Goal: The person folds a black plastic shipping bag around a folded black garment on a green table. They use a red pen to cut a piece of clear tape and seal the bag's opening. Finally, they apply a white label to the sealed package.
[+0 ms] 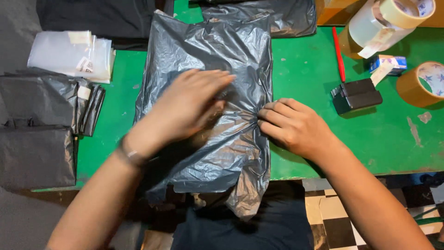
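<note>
1. We see the grey plastic bag (208, 92) lying mid-table on the green table (305, 78), overhanging its near edge.
2. Our left hand (187, 109) presses flat on the bag, fingers spread, gripping nothing.
3. Our right hand (293, 125) pinches the bag's right edge with curled fingers.

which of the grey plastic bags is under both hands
The big crinkled grey bag at the table's middle; the left hand lies flat on it, the right hand pinches its edge.

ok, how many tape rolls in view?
3, all at the table's right end: a clear roll with a tan roll beside it at top, and a brown roll near the right edge.
</note>
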